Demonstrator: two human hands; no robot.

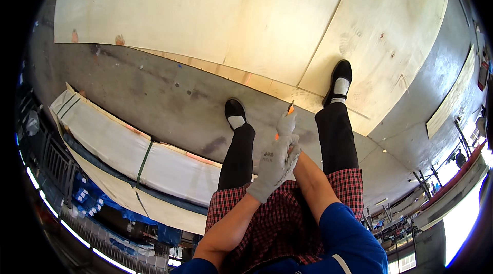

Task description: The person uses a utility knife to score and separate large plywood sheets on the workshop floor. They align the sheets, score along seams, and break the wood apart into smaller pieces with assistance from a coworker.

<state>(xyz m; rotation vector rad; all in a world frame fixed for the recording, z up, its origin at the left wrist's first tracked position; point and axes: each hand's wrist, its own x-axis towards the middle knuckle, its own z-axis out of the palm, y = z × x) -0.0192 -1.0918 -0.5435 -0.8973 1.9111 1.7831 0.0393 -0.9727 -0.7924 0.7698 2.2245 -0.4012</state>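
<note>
Both my hands wear grey work gloves. My right hand is closed around an orange cutter knife, its tip pointing away from me. My left hand crosses over my right wrist. Its fingers are closed on the cuff of the right glove, partly hiding it. A second bit of orange shows between the hands; I cannot tell whether it belongs to the knife. Beyond the hands lie large pale plywood sheets. My right shoe rests on the sheet at the right, while my left shoe is on the concrete floor.
A long stack of wrapped boards, bound with dark straps, lies at the left behind my left foot. Another plywood sheet is on the floor at the far right. Metal racks and blue wrapped goods are at the lower left.
</note>
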